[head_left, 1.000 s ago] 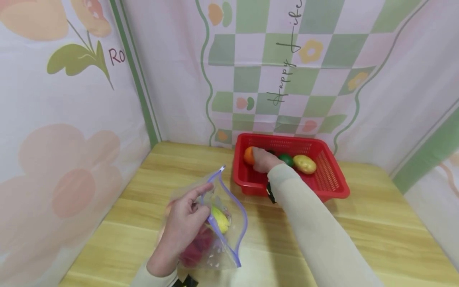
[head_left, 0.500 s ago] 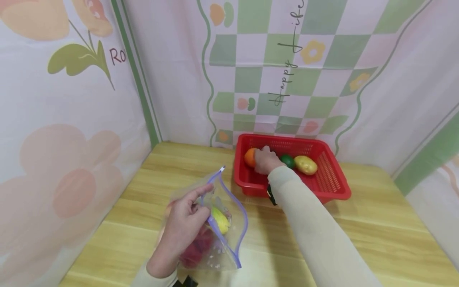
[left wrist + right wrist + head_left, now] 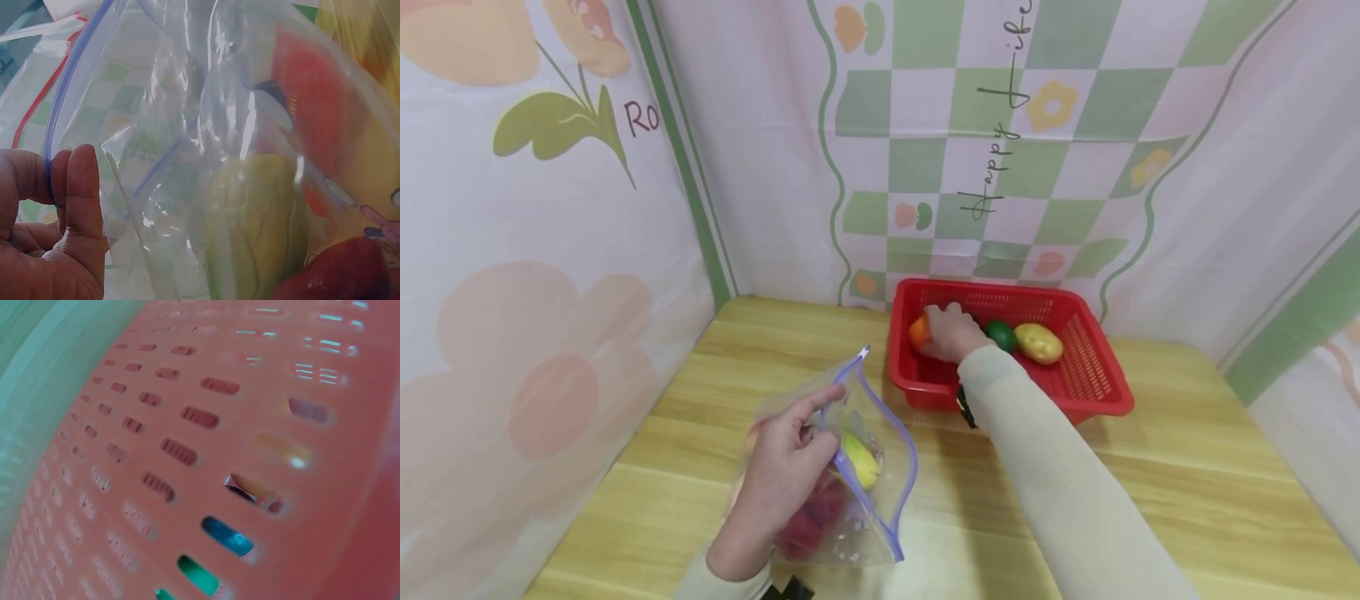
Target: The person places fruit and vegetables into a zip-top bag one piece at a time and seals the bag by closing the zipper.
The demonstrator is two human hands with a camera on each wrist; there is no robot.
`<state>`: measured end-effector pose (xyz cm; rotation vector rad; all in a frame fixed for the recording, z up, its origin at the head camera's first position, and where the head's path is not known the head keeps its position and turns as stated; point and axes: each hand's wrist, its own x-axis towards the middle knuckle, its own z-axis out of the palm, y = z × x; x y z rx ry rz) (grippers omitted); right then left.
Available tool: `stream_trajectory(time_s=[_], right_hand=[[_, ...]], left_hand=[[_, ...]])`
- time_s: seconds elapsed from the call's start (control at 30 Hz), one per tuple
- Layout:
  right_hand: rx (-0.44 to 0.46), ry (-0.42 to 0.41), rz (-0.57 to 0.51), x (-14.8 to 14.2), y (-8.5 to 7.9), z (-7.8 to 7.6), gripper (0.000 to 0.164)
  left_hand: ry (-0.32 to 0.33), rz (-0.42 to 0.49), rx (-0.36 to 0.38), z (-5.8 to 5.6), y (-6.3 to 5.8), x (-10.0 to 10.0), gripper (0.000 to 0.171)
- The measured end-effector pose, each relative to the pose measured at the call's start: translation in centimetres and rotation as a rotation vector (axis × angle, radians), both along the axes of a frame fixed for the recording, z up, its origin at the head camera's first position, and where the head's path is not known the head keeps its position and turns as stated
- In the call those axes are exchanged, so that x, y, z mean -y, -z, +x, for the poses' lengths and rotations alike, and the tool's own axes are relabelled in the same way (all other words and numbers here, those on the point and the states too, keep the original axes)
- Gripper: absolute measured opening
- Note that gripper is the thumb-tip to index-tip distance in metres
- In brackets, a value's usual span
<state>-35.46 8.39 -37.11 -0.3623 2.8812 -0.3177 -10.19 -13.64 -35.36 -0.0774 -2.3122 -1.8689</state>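
Observation:
My left hand [image 3: 793,458] pinches the purple zip edge [image 3: 850,479] of a clear zip bag [image 3: 880,533], and its mouth gapes toward the right. Inside the bag show a yellow-green ribbed vegetable [image 3: 256,219] and dark red produce [image 3: 340,275]. In the head view my right hand [image 3: 953,333] reaches into a red plastic basket [image 3: 1105,375], its fingers curled over an orange [image 3: 918,333] at the left end. Most of the orange is hidden behind that hand. The right wrist view is filled by the slotted basket wall [image 3: 125,487], which hides the hand.
Right of my right hand, a dark green round item [image 3: 1002,335] and a yellow potato-like item [image 3: 1039,343] lie in the basket. The basket stands at the back of the wooden table [image 3: 685,417], against a printed curtain [image 3: 775,167].
My right hand has shifted slightly over the orange, and its fingers now cover more of it. The left hand and the bag stay in place.

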Motion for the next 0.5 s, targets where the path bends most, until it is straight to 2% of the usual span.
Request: stream_trajectory(time_s=[0.07, 0.27, 0.5], right_hand=[[0.016, 0.009, 0.011, -0.1, 0.1, 0.0, 0.074], [0.04, 0.031, -0.009, -0.2, 0.2, 0.1, 0.072], [0.212, 0.152, -0.123, -0.5, 0.1, 1.1, 0.07]], left_hand=[[0.001, 0.007, 0.003, 0.0, 0.0, 0.0, 0.054], [-0.002, 0.021, 0.018, 0.0, -0.1, -0.1, 0.054], [-0.005, 0.021, 0.025, 0.0, -0.1, -0.1, 0.054]])
